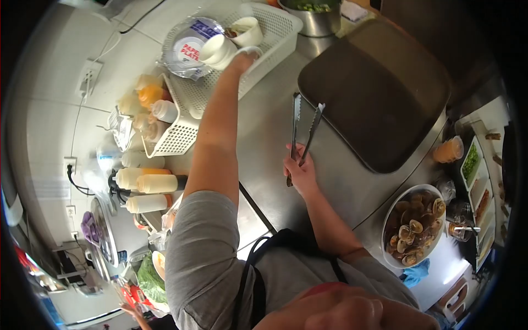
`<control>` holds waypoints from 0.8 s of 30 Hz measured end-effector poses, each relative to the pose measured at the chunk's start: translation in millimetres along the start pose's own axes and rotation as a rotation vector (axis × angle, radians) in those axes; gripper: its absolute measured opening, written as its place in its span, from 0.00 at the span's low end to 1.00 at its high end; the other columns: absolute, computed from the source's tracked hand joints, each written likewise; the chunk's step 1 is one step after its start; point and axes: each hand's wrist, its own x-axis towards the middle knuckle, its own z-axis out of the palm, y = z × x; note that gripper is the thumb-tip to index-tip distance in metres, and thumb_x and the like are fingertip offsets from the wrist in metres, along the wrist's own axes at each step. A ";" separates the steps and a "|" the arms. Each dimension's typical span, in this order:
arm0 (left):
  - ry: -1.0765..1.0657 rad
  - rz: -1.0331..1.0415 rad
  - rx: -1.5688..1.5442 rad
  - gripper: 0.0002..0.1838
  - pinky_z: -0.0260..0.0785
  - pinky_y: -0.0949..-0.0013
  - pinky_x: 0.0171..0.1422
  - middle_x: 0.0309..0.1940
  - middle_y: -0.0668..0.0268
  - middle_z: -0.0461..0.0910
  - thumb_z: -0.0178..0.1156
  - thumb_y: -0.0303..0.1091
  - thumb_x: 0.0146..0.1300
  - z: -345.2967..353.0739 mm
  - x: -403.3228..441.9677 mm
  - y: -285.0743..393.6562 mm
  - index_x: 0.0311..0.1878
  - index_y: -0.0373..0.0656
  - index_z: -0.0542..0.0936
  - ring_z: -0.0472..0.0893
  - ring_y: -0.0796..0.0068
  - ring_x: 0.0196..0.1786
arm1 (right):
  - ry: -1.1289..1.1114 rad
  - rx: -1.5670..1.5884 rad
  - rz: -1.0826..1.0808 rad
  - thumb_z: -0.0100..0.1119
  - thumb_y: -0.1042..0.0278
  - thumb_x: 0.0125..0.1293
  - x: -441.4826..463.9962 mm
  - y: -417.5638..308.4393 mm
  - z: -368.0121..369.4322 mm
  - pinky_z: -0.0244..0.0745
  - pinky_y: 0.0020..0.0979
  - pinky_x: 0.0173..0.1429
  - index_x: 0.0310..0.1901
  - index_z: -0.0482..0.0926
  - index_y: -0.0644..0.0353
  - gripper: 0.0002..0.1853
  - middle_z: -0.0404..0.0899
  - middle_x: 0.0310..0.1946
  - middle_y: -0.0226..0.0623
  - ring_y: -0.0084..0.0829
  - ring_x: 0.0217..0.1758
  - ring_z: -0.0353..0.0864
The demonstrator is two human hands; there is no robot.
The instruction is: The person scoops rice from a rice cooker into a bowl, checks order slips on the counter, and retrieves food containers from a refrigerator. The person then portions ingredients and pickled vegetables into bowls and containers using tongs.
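My left hand [245, 59] reaches into a white perforated basket [285, 52], beside white bowls. One stack of bowls [215, 51] leans tilted next to my wrist, and another white bowl [246, 32] with something brown in it lies just beyond. My left fingers are mostly hidden by something whitish at their tips, so their grip is unclear. A plastic-wrapped pack of paper plates [190, 48] lies at the basket's left. My right hand [301, 168] is wrapped around metal tongs [297, 124]; their tips are apart, near a dark tray [379, 93], with nothing between them.
A large bowl of clams [413, 228] stands at right, near containers of chopped greens [470, 162]. At left are several squeeze bottles [146, 180] and a smaller white basket [175, 137]. A metal pot [314, 21] sits at the back. Another person's hand [129, 309] shows at lower left.
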 end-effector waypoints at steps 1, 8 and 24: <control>-0.042 -0.044 -0.038 0.31 0.57 0.64 0.58 0.47 0.47 0.70 0.41 0.54 0.56 -4.5 -6.1 9.3 0.48 0.33 0.71 0.68 0.56 0.54 | 0.003 0.020 0.000 0.51 0.74 0.56 0.4 2.9 -0.1 0.60 0.19 0.21 0.47 0.62 0.63 0.17 0.66 0.21 0.26 0.15 0.18 0.63; -0.108 0.058 0.057 0.30 0.61 0.62 0.52 0.44 0.50 0.73 0.43 0.56 0.54 -1.3 5.0 -17.9 0.43 0.36 0.75 0.71 0.56 0.48 | 0.010 -0.011 0.038 0.54 0.74 0.54 0.5 4.1 1.0 0.62 0.19 0.22 0.47 0.64 0.61 0.17 0.66 0.21 0.24 0.14 0.18 0.64; -0.112 0.060 0.017 0.29 0.58 0.64 0.56 0.50 0.54 0.69 0.52 0.50 0.53 2.6 -7.3 -23.1 0.54 0.41 0.65 0.68 0.59 0.54 | 0.042 -0.052 0.093 0.53 0.74 0.54 1.9 -0.8 2.7 0.60 0.20 0.21 0.46 0.64 0.62 0.17 0.64 0.18 0.24 0.15 0.17 0.63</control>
